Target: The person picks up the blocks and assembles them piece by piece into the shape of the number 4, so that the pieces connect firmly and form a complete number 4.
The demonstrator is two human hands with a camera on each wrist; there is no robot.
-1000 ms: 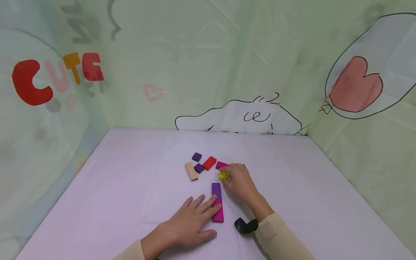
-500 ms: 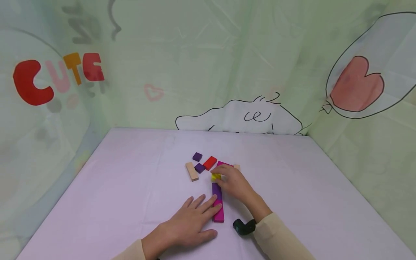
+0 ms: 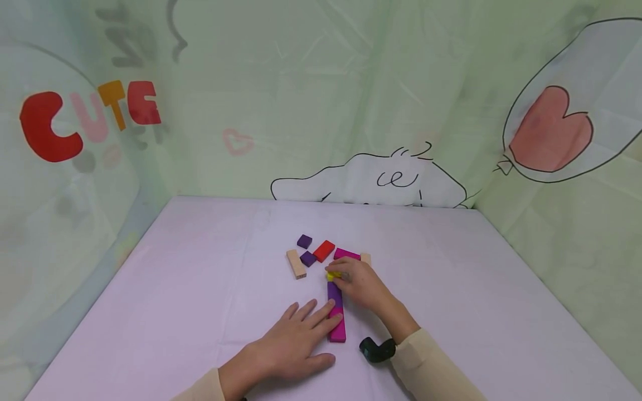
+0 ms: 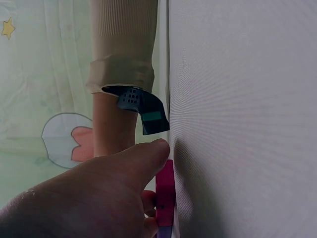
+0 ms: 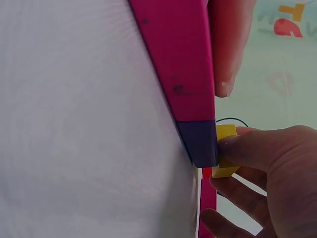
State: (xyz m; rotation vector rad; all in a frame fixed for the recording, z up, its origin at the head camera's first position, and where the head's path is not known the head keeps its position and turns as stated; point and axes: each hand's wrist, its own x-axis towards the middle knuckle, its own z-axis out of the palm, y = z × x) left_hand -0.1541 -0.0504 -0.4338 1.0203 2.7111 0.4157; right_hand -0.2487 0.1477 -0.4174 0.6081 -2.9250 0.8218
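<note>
My left hand (image 3: 291,348) lies palm down with its fingers spread and straight. Two of its fingertips rest on a magenta block (image 3: 337,333) and a purple block (image 3: 334,291), which lie end to end in a line. My right hand (image 3: 362,283) pinches a small yellow block (image 5: 227,130) between thumb and fingers at the purple block's far end. Whether the yellow block touches the purple one I cannot tell. Beyond the right hand lie another magenta block (image 3: 347,254) and a plain wooden block (image 3: 366,258), partly covered by that hand.
Farther back on the pale table (image 3: 200,289) lie a red block (image 3: 324,251), two dark purple pieces, one nearer (image 3: 308,258), and a natural wood block (image 3: 296,264). A dark wrist device (image 3: 377,350) sits by the right sleeve. Printed curtains stand behind the table.
My right hand has carried the yellow block left to the purple block's far end and lowered it slightly. The wooden block behind has come into sight. My left hand has stayed put.
</note>
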